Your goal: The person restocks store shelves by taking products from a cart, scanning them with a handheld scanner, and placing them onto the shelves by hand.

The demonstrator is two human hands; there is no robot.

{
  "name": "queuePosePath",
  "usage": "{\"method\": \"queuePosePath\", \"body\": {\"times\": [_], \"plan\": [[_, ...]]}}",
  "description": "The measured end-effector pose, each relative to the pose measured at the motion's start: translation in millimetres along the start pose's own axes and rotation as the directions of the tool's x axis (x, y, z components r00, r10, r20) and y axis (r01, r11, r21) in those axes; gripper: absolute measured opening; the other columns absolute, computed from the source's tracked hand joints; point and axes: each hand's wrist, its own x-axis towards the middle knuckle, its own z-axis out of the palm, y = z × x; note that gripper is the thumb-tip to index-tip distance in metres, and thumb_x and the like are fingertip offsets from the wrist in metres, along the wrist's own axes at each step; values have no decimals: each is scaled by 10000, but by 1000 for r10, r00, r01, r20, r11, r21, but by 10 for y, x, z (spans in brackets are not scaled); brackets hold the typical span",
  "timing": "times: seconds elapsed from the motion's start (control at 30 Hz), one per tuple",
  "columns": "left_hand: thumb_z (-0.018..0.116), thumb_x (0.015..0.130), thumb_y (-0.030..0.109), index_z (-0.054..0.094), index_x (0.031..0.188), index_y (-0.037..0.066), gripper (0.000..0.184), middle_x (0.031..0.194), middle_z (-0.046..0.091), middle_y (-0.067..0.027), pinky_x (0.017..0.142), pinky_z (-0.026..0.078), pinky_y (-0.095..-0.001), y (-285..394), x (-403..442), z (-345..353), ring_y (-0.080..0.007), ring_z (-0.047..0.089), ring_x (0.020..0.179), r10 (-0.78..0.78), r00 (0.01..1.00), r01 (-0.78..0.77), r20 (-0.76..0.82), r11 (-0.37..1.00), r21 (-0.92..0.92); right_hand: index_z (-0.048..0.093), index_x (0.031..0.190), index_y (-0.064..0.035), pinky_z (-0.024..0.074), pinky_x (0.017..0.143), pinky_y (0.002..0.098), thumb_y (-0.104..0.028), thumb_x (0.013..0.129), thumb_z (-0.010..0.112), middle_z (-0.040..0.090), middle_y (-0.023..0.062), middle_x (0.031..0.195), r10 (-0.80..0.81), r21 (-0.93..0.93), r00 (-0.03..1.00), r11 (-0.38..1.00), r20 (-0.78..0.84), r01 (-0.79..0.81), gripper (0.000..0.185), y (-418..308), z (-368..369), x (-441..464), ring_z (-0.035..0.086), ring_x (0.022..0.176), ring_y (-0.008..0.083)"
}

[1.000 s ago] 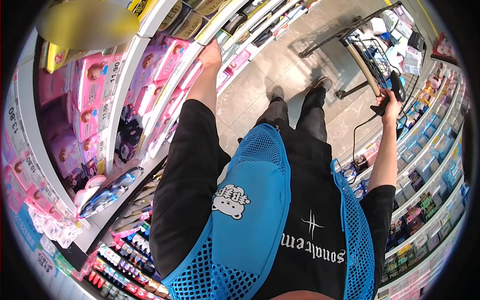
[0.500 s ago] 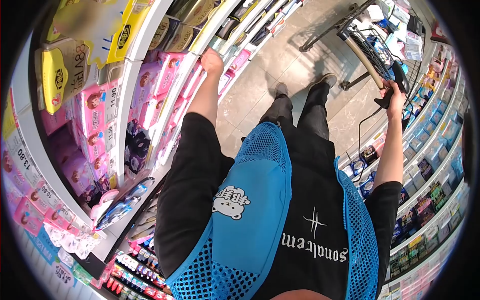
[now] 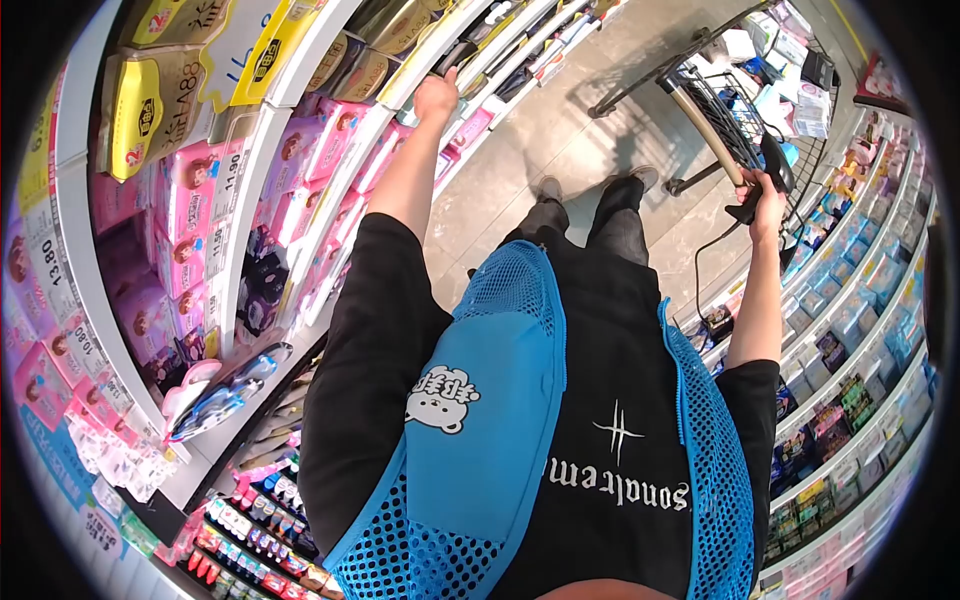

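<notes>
My left hand (image 3: 435, 98) is at the shelf edge on the left, its fingers curled beside dark packs; what it grips, if anything, is hidden. Under and beside it run pink packs (image 3: 384, 155) on the shelves. On the right, my right hand (image 3: 766, 207) is closed around a black handheld device (image 3: 775, 165) with a cord hanging down from it. That hand is next to the beige handle (image 3: 705, 125) of a wire cart, and I cannot tell whether its fingers touch the handle.
The cart's basket (image 3: 815, 150) holds boxes and packs. Tall shelves with yellow packs (image 3: 140, 115) and price labels rise on the left. More stocked shelves (image 3: 850, 300) curve along the right. Tiled floor (image 3: 500, 195) shows between them, around my feet.
My left hand has shifted a little up and to the right along the shelf edge. My right hand still holds the black device. The whole view has shifted slightly.
</notes>
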Motion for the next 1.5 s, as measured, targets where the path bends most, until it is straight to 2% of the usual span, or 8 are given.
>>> {"method": "queuePosePath", "body": {"times": [0.17, 0.27, 0.3, 0.37, 0.47, 0.73, 1.03, 1.5], "plan": [[467, 895, 698, 753, 705, 76, 710, 706, 720, -127, 896, 502, -407, -89, -56, 118, -270, 722, 817, 63, 997, -57, -52, 992, 111, 686, 1007, 54, 552, 569, 282, -245, 893, 574, 731, 164, 899, 27, -103, 999, 994, -21, -29, 339, -21, 26, -15, 672, 592, 168], [522, 868, 677, 696, 671, 45, 685, 778, 729, -140, 788, 532, -421, 80, -552, 6, -307, 710, 698, -67, 937, 128, 343, 979, -159, 727, 966, 62, 550, 583, 268, -267, 879, 559, 709, 147, 734, -15, -107, 1000, 994, -21, 13, 380, 23, -12, -28, 672, 580, 175], [501, 886, 702, 659, 574, 5, 780, 706, 694, -195, 609, 530, -384, 92, -731, 48, -261, 683, 586, 163, 891, -76, 424, 974, -213, 722, 967, 77, 527, 549, 276, -251, 870, 565, 694, 147, 687, 26, -67, 999, 997, -28, -28, 376, -39, 17, -101, 636, 527, 170], [592, 934, 518, 645, 957, -6, 528, 715, 683, -147, 545, 533, -352, 117, -1233, 359, -231, 651, 537, 105, 791, 286, 602, 807, -517, 700, 908, 103, 467, 481, 280, -169, 833, 573, 702, 167, 709, 6, -6, 1000, 1000, 12, -6, 309, -67, -4, -162, 563, 466, 152], [579, 973, 381, 578, 1121, 24, 387, 963, 691, -167, 631, 576, -381, 406, -2042, 299, -284, 716, 784, 116, 589, 444, 800, 781, -440, 643, 895, 104, 449, 459, 281, -128, 825, 584, 724, 208, 899, 1, 186, 999, 983, 53, -10, 249, -62, -60, -215, 556, 464, 153], [576, 981, 242, 560, 1191, 17, 308, 1027, 681, -127, 743, 548, -305, 1461, -2537, -248, -217, 700, 876, 505, 482, -11, 716, 821, -571, 584, 1039, 76, 461, 452, 251, -37, 804, 560, 689, 191, 1163, 13, 211, 983, 976, 182, -52, 262, -37, -250, -563, 615, 540, 127], [622, 979, 197, 577, 1161, 0, 272, 977, 678, -95, 761, 534, -264, 2957, -2306, -1013, -150, 673, 846, 595, 572, 49, 564, 662, -748, 665, 1091, 33, 483, 514, 251, -18, 816, 534, 726, 92, 890, 57, 65, 994, 997, -98, -51, 308, 338, -1062, -946, 641, 598, 105], [659, 923, 442, 506, 1221, -45, 591, 912, 684, -136, 789, 517, -343, 5412, -2119, 1133, -210, 660, 853, 750, 427, -540, 504, 659, -524, 661, 843, 14, 519, 561, 347, -60, 728, 669, 646, 124, 612, 121, -6, 951, 992, -283, -128, 137, 486, -1310, -960, 665, 550, 216]]}}
